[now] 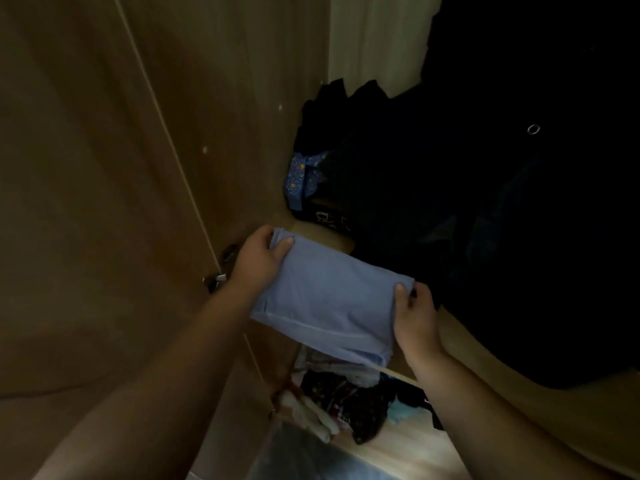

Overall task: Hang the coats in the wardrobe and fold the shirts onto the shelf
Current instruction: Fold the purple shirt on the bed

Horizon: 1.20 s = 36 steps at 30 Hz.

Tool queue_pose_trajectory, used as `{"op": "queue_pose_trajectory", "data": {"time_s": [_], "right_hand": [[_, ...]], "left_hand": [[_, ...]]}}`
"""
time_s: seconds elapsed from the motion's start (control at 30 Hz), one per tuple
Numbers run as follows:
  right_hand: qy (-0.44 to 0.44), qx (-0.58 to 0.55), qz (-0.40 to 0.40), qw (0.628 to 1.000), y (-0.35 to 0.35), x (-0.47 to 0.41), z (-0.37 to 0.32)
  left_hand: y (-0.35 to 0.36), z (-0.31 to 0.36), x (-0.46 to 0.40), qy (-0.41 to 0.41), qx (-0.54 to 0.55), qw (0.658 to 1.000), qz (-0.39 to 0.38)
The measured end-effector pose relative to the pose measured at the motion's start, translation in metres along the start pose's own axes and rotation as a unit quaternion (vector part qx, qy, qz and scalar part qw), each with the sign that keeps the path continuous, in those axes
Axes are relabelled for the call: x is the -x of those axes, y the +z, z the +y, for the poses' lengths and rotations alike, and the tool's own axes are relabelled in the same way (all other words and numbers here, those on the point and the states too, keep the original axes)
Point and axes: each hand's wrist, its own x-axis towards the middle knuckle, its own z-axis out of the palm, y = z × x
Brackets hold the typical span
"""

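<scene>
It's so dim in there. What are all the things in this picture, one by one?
Folded shirt: one, pale blue, held over the wooden shelf.
Dark garments: number unclear, black, hanging at right above the shelf.
Patterned fabric: one, blue with yellow dots, at the back of the shelf.
Wardrobe door: one, brown wood, open at left.
Metal hinge: one, silver, on the door's edge.
Wooden shelf: one, light brown, under the dark garments.
Mixed clothes: a pile, dark and white, below the shelf.
Left hand: one, gripping the shirt's far-left end.
Right hand: one, gripping its right end.
</scene>
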Motion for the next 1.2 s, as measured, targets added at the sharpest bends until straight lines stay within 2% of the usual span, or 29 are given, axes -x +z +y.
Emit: {"op": "queue_pose_trajectory", "data": {"time_s": [0.17, 0.27, 0.33, 0.43, 0.5, 0.57, 0.67, 0.83, 1.2], "right_hand": [[0.009, 0.064, 0.047, 0.997, 0.022, -0.028, -0.008], [0.001, 0.107, 0.053, 0.993, 0.030, -0.036, -0.009], [-0.024, 0.122, 0.054, 0.991, 0.032, -0.038, -0.007], [-0.066, 0.184, 0.046, 0.980, 0.028, -0.031, -0.007], [-0.093, 0.256, 0.045, 0.961, 0.025, -0.022, -0.008], [-0.171, 0.305, 0.023, 0.937, 0.027, -0.014, -0.011], [-0.273, 0.359, -0.038, 0.892, 0.036, -0.020, -0.007], [-0.208, 0.477, -0.098, 0.848, 0.054, -0.018, 0.008], [-0.184, 0.463, -0.089, 0.863, 0.067, -0.034, 0.019]], "left_hand": [[0.015, -0.015, -0.049, -0.012, -0.057, 0.998, -0.016], [0.018, -0.024, -0.064, -0.032, -0.096, 0.995, 0.020], [0.020, -0.023, -0.066, 0.008, -0.125, 0.992, 0.034], [0.037, -0.020, -0.047, 0.091, -0.198, 0.975, -0.036], [0.052, -0.024, -0.026, 0.156, -0.213, 0.959, -0.100], [0.067, -0.030, -0.014, 0.220, -0.247, 0.934, -0.137], [0.076, -0.042, -0.010, 0.225, -0.332, 0.903, -0.156], [0.075, -0.060, -0.012, 0.215, -0.377, 0.884, -0.174], [0.075, -0.066, -0.038, 0.235, -0.374, 0.876, -0.193]]}}
